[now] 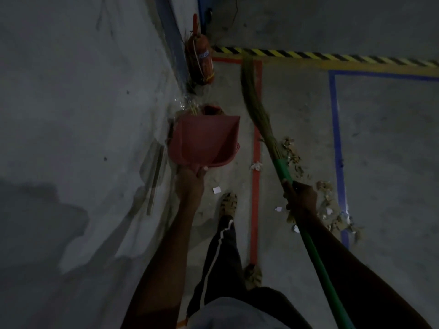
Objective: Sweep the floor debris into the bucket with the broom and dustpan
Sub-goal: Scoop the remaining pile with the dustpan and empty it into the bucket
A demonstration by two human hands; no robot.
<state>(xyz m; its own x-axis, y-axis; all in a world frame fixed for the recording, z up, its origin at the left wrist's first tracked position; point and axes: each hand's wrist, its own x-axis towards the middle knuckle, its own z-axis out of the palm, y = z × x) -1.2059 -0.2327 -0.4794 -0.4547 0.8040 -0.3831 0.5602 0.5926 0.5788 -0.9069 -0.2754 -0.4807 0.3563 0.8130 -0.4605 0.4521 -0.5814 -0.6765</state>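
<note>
Beyond the left hand (190,179), which grips the red dustpan (204,138), sits the bucket (210,109); tip steeply over it. Right hand (300,198) grips the broom (280,167).

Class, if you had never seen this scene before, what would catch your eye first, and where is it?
The red dustpan, held by the left hand over the wall-side corner, stands out first. Next, the green-handled broom in the right hand, then the debris scattered beside it.
</note>
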